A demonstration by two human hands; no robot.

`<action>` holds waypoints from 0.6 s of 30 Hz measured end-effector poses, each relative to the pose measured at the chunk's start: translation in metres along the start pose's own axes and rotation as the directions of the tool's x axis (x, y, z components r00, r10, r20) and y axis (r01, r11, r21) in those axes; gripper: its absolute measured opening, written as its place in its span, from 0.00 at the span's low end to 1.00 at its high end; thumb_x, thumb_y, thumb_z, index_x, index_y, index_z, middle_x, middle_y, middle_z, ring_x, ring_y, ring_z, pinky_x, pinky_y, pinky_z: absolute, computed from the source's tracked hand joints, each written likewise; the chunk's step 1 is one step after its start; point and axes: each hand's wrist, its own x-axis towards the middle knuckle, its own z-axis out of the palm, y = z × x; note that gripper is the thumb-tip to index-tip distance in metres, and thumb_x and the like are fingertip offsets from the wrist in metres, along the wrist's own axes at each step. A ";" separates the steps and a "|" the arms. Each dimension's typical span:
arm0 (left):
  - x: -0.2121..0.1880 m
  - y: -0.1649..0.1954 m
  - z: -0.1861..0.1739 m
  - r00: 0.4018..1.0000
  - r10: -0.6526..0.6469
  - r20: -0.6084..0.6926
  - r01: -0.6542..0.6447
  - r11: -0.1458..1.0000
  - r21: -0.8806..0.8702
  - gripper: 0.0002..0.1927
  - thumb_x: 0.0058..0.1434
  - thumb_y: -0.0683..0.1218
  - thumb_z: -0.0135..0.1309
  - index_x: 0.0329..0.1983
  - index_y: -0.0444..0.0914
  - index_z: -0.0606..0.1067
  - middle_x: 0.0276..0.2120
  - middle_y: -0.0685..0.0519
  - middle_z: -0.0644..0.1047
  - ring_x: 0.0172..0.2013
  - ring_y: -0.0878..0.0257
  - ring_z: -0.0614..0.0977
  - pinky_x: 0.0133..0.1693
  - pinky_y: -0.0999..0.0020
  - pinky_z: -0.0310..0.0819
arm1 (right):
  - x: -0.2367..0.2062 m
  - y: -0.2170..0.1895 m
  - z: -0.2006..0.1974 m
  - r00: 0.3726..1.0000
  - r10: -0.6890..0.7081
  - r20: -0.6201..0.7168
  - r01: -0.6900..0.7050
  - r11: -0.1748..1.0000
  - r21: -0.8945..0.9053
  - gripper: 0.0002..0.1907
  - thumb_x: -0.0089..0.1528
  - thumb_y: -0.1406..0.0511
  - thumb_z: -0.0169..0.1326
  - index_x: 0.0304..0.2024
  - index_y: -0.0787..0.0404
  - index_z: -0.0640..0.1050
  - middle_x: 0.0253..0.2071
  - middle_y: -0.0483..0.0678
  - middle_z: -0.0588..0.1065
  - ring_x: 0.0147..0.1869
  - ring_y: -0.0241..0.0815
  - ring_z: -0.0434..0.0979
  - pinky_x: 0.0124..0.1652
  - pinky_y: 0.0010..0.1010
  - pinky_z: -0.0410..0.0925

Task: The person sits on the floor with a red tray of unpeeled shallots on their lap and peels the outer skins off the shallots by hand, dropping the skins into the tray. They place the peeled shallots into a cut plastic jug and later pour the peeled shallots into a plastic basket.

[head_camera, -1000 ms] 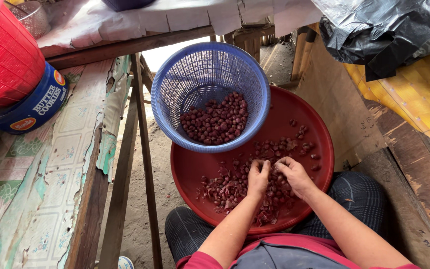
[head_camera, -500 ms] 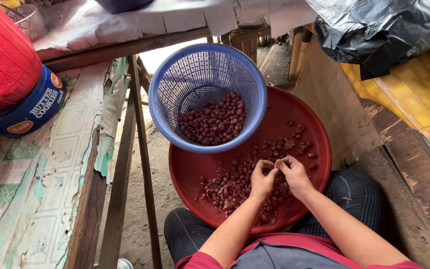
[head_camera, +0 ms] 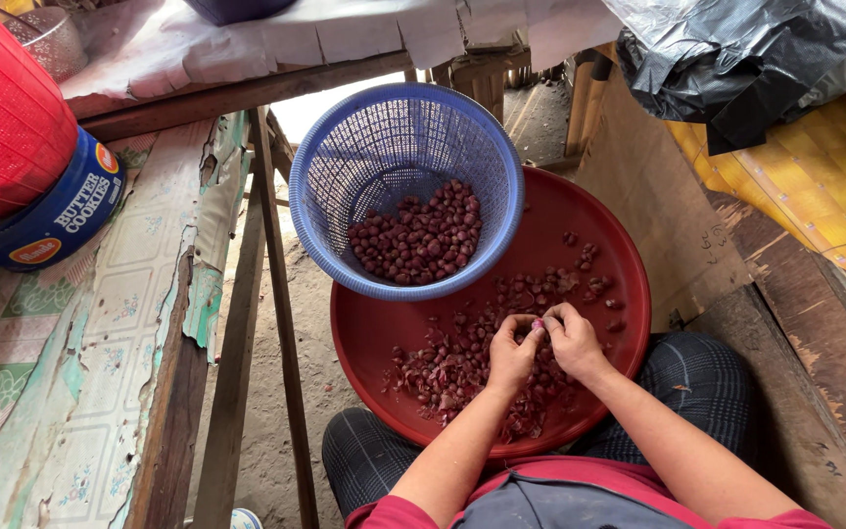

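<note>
**A:** Both hands meet over the red basin (head_camera: 629, 294) — left hand (head_camera: 509, 355) and right hand (head_camera: 572, 341) pinched together on one small shallot (head_camera: 538, 324) between the fingertips.

**B:** yep, neither hand nearer, too tiny to call an axis. Blue basket (head_camera: 345, 176) sits on the basin's far-left rim; loose shallots (head_camera: 540, 289) and skins (head_camera: 447, 377) lie inside it.

A small reddish-purple shallot (head_camera: 538, 324) is pinched between the fingertips of both hands, just above the red basin (head_camera: 619, 257). More shallots and loose skins (head_camera: 462, 367) lie scattered in the basin; peeled shallots (head_camera: 421, 235) pile in the blue basket (head_camera: 345, 157) tilted on the basin's far rim.
</note>
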 end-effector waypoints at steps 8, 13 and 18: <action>0.006 0.002 -0.010 0.995 0.097 -0.001 -0.095 0.976 0.194 0.12 0.64 0.42 0.61 0.48 0.33 0.80 0.43 0.51 0.82 0.43 0.66 0.82 0.47 0.72 0.77 | 0.000 -0.009 -0.012 0.983 0.126 0.134 -0.136 0.989 0.065 0.08 0.65 0.63 0.53 0.40 0.62 0.78 0.26 0.46 0.76 0.26 0.33 0.71 0.27 0.29 0.67; 0.007 0.002 -0.011 0.999 0.011 0.031 -0.016 0.984 0.176 0.13 0.64 0.43 0.62 0.50 0.33 0.80 0.42 0.50 0.83 0.42 0.66 0.81 0.46 0.71 0.76 | 0.000 0.001 -0.007 0.997 -0.072 0.029 0.075 0.992 -0.106 0.08 0.62 0.64 0.57 0.36 0.64 0.77 0.27 0.47 0.76 0.27 0.35 0.72 0.28 0.30 0.67; 0.007 0.009 -0.011 0.985 -0.118 0.124 0.121 0.992 -0.022 0.12 0.66 0.44 0.59 0.50 0.33 0.80 0.44 0.53 0.83 0.45 0.69 0.81 0.50 0.74 0.74 | 0.005 0.006 -0.008 0.990 -0.137 -0.027 0.132 0.982 -0.137 0.09 0.62 0.64 0.57 0.37 0.64 0.75 0.27 0.48 0.75 0.28 0.35 0.73 0.30 0.30 0.69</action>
